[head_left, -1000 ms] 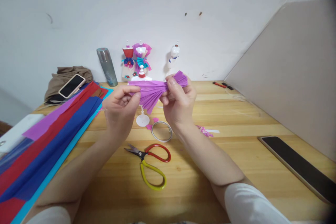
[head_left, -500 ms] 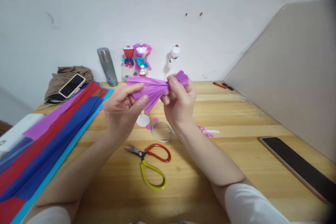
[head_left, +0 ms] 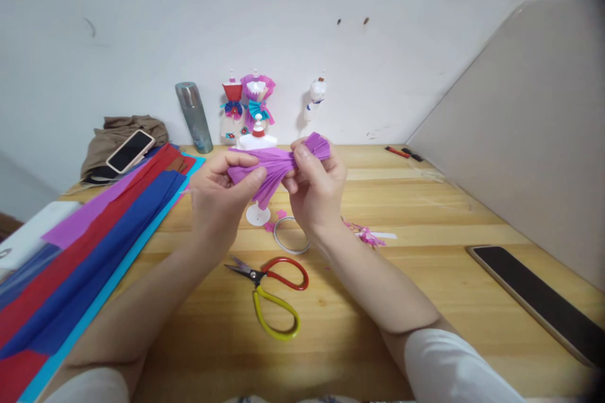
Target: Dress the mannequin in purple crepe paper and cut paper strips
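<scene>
Between my hands is a piece of purple crepe paper (head_left: 271,173), gathered into pleats. My right hand (head_left: 319,182) pinches the gathered neck, with a short fan of paper sticking out above the thumb. The wider, spread side is held by my left hand (head_left: 222,195), thumb in front and fingers behind. Just behind the paper stands a small white mannequin (head_left: 258,140) with a red band at its neck; the paper hides its body, and its round white base (head_left: 258,215) shows below. Scissors (head_left: 258,278) with one red and one yellow handle lie open on the table beneath my hands.
A roll of tape (head_left: 292,252) and pink scraps (head_left: 371,237) lie near my right wrist. Coloured crepe paper sheets (head_left: 108,233) cover the left side. A phone (head_left: 534,302) lies at right. Dressed mannequins (head_left: 233,110) and a flask (head_left: 194,118) stand by the wall.
My right hand has moved slightly left and down with the gathered neck, closer to my left hand. The wide side hangs lower, and more of the white mannequin shows above it.
</scene>
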Demonstrator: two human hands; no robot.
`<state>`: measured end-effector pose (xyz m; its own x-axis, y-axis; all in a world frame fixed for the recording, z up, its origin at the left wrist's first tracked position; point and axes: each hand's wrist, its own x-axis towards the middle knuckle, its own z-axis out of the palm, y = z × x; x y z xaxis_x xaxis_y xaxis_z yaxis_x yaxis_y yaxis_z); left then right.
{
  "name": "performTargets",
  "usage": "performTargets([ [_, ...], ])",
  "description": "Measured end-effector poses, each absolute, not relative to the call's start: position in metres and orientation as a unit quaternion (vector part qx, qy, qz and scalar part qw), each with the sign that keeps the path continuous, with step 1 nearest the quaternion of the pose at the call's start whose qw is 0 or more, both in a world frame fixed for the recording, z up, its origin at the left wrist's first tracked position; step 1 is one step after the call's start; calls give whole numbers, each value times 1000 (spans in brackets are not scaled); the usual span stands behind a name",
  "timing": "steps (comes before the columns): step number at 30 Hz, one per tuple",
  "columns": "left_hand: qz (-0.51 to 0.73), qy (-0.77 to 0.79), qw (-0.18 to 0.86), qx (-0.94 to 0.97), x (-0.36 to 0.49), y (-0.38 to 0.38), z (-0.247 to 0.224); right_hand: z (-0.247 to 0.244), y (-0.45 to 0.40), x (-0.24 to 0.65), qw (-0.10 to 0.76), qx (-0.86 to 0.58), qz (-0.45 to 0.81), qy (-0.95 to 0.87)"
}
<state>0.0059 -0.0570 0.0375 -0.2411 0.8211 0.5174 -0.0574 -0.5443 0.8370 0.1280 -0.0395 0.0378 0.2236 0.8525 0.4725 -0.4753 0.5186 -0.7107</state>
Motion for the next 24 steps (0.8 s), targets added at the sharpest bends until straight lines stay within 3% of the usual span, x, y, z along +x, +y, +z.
performTargets([
  [10,674,335,423,505,7,-58,44,39,-40,129,757,-217,438,-434],
  [24,712,327,262,564,6,-42,29,41,-31,143,768,-226,427,-420],
])
